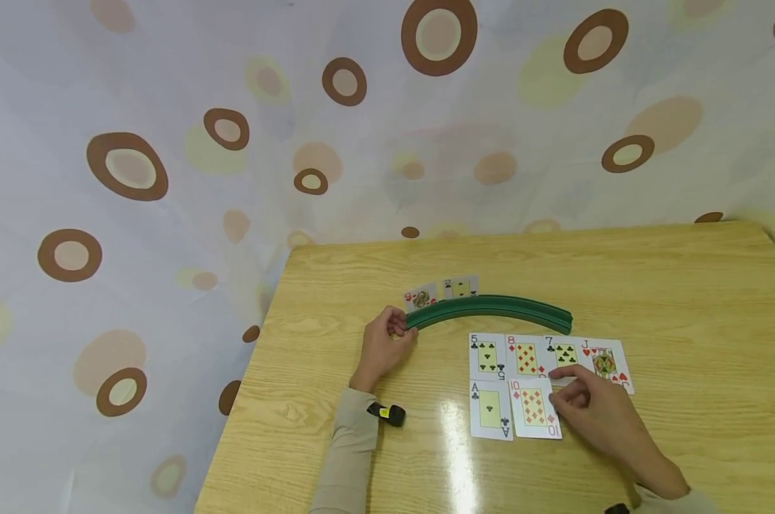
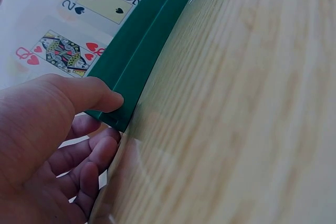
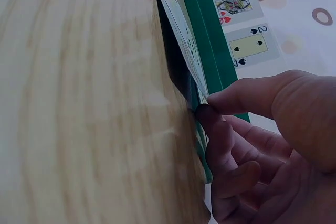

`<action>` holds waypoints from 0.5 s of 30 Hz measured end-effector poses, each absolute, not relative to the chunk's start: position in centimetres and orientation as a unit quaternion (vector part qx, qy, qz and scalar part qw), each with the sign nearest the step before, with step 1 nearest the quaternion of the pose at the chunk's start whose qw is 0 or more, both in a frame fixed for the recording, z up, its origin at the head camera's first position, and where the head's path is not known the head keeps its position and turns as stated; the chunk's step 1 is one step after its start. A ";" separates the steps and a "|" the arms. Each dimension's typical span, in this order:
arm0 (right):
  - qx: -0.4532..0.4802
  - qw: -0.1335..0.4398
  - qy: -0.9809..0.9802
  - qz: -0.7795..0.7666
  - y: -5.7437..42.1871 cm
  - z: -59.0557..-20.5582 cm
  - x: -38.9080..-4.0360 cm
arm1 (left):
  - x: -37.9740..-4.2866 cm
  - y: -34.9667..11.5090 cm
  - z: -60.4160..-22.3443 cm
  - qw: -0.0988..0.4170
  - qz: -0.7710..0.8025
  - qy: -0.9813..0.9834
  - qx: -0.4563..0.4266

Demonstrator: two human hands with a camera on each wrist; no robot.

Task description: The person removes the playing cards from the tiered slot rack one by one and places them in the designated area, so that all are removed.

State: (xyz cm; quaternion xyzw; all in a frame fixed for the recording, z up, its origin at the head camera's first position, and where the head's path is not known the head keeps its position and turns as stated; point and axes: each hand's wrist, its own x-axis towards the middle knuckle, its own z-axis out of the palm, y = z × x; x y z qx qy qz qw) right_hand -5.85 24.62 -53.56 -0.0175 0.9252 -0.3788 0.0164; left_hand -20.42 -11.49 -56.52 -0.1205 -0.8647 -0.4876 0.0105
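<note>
My left hand grips the left end of a curved green card holder, thumb on top of it in the left wrist view. Upright in the holder stand a queen of hearts and a two of spades. With thumb and fingertip, my right hand pinches the right edge of a ten of diamonds. The pinched edge is raised off the table in the right wrist view, so the card tilts. An ace of clubs lies face up just left of it.
Above the ten and ace, a row holds a five of clubs, eight of diamonds, seven of clubs and jack of hearts. The wooden table meets a patterned cloth behind and at left.
</note>
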 end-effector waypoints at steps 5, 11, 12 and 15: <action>-0.013 0.028 0.927 -0.374 24.6 -53.3 -6.0 | -20.5 -11.5 -56.4 0.010 -0.486 -0.865 -0.121; -0.012 0.036 0.927 -0.373 24.6 -53.3 -6.0 | -20.5 -11.4 -56.6 0.009 -0.485 -0.867 -0.114; -0.013 0.034 0.926 -0.375 24.6 -53.3 -6.0 | -20.6 -11.4 -56.6 0.008 -0.485 -0.867 -0.113; -0.015 0.026 0.924 -0.381 24.6 -53.3 -6.1 | -20.6 -11.4 -56.7 0.007 -0.485 -0.868 -0.111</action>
